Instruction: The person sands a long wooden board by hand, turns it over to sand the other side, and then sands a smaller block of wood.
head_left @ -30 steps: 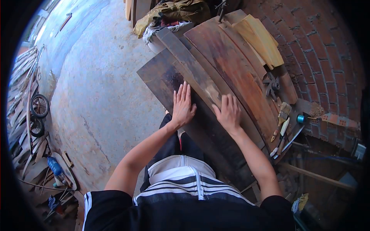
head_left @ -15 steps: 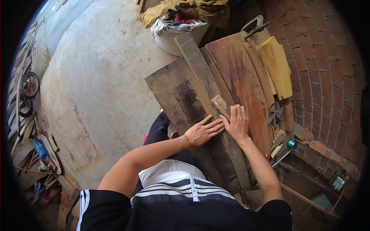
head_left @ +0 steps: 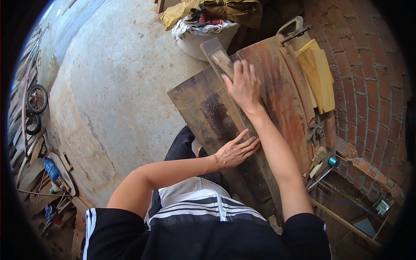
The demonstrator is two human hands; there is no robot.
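Head view: on the worktop lies a narrow board, apparently being rubbed; left hand braces it, flat and ungripping; right hand grips a blurred block. Stroking calls for firm bracing.

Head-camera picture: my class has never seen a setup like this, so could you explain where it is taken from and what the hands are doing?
There is no machine here. A camera worn on a person's head looks forward and down, so we see their own bare hands.

The left hand rests flat on a long, narrow board, holding nothing. The right hand is farther up that board and seems to hold a small pale block, though blur hides the grip.

Under the narrow board is a wide dark board. To the right are a reddish board, yellow wood pieces and a brush.
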